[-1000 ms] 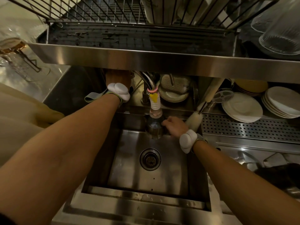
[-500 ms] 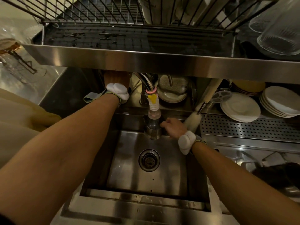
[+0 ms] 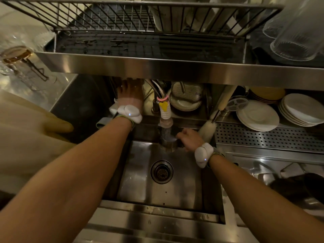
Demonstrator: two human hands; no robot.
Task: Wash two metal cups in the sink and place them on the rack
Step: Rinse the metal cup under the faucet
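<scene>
while the right hand (image 3: 190, 139) gripped a metal cup (image 3: 168, 143) under the tap (image 3: 165, 114), water had begun pouring in, so rinsing was underway; the left hand's (image 3: 130, 92) grip was hidden under the rack (image 3: 157, 66).

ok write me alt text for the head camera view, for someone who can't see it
A person's right hand holds a metal cup under the running faucet nozzle at the back of a steel sink, while the left hand reaches up behind the faucet, under a wire dish rack. Stacked white plates sit to the right.
</scene>
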